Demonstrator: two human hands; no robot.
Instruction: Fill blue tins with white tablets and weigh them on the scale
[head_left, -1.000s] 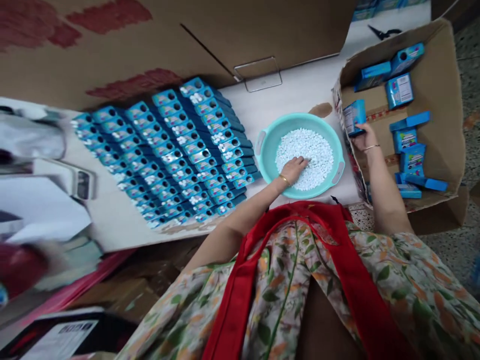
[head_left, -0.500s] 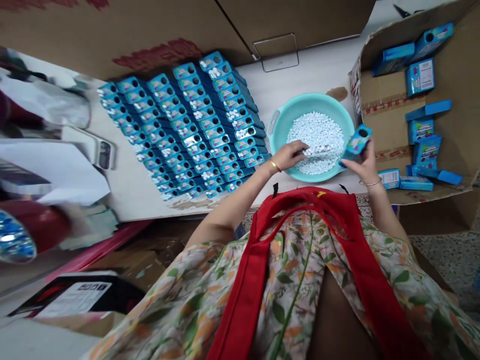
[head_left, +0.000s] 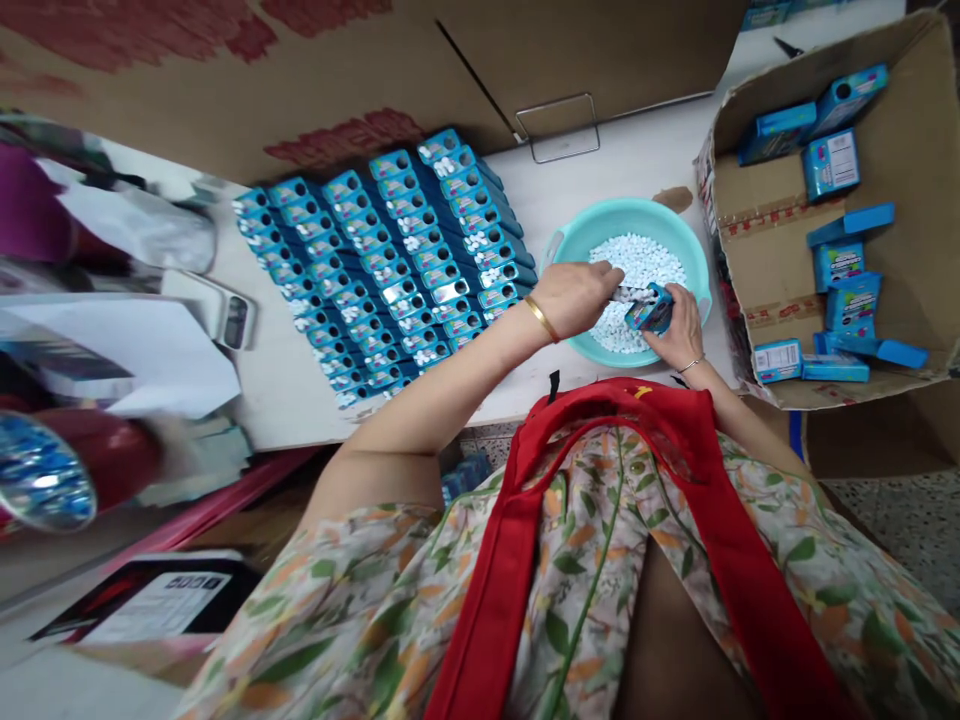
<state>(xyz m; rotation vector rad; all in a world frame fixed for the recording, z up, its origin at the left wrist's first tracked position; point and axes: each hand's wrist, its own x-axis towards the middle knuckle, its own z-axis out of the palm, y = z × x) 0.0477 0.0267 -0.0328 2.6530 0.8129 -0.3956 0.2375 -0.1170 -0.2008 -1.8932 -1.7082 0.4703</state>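
Head view: the basin [head_left: 637, 215] stands on the white table [head_left: 292, 395] and serves as reference. White pellets [head_left: 645, 258] cover its floor. The left hand [head_left: 576, 298] is over the basin's left part, its fingers closed around the end of a narrow scoop [head_left: 634, 294] loaded with pellets. The right hand [head_left: 681, 330] is over the basin's right part, partly curled, thumb and fingers gripping a small blue box [head_left: 651, 310]. The box is tilted above the basin, its end toward the scoop tip; whether the tip is inserted cannot be determined. Left of the basin, filling boxes [head_left: 439, 255] stand in close rows. Right of the basin, a cardboard carton [head_left: 765, 275] contains loose boxes [head_left: 853, 300]. Beyond the basin stands a brown cardboard panel [head_left: 600, 50].
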